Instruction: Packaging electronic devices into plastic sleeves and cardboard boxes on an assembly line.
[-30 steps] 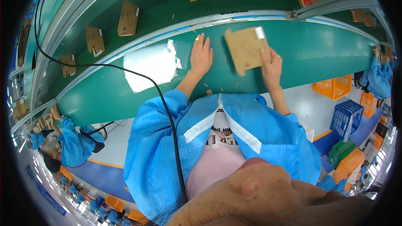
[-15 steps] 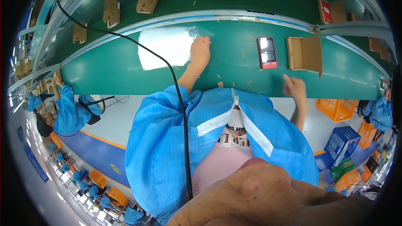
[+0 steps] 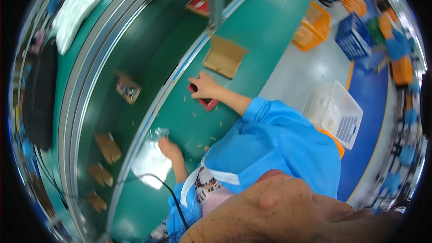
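Note:
My right hand [image 3: 204, 86] reaches over a red handheld device with a dark screen [image 3: 208, 104], which lies on the green bench. Its fingers curl around the end of the device away from me. My left hand [image 3: 168, 148] is closed at the corner of a stack of clear plastic bags [image 3: 150, 162], which looks white with glare. Some of the clear film sticks out past those fingers. Just beyond the device stands an open brown cardboard box [image 3: 223, 58] with its lid raised.
Small tan scraps [image 3: 206, 148] lie on the green bench top [image 3: 265, 27]. Behind a metal rail runs a lower green belt carrying small cardboard boxes [image 3: 108, 147]. A black cable [image 3: 173, 193] hangs across the view. White, blue and orange baskets [image 3: 310, 29] stand on the floor.
My view has swung to the right and tilted. My right hand has moved from beside the bench's near edge onto the red device. My left hand stays at the bags.

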